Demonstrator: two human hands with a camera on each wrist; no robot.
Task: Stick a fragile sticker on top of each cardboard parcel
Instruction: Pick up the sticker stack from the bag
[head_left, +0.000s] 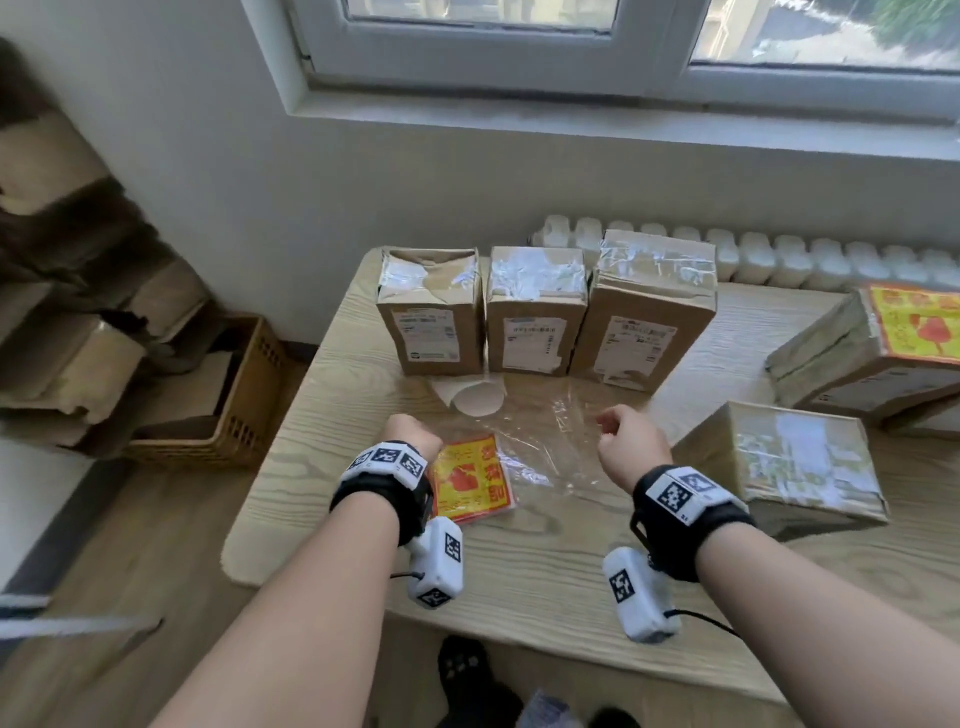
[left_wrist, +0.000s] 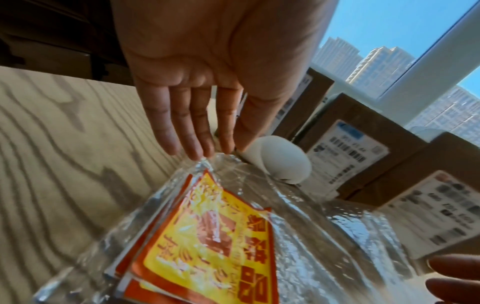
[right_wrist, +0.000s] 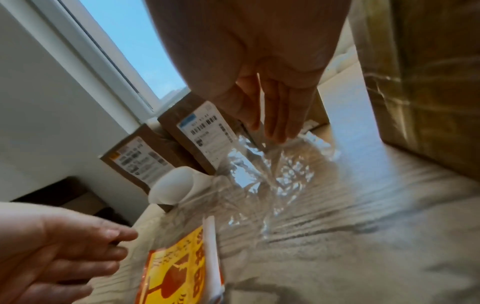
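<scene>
Three upright cardboard parcels (head_left: 434, 312) (head_left: 535, 312) (head_left: 644, 317) stand in a row at the back of the wooden table (head_left: 519, 571). A fourth parcel (head_left: 800, 467) lies at the right. Behind it, another parcel (head_left: 841, 364) carries a yellow-red fragile sticker (head_left: 919, 325) on top. A clear plastic bag (head_left: 545, 452) lies in front of me with a stack of fragile stickers (head_left: 470, 480) (left_wrist: 207, 246) inside. My left hand (head_left: 413, 434) (left_wrist: 207, 150) pinches the bag's left upper edge. My right hand (head_left: 623, 436) (right_wrist: 272, 131) pinches its right edge, and the plastic is lifted at both.
A curled white backing paper (head_left: 475, 397) lies between the bag and the parcel row. A wicker basket (head_left: 228, 405) with cardboard stands on the floor at the left. A white radiator (head_left: 779, 257) runs behind the table under the window.
</scene>
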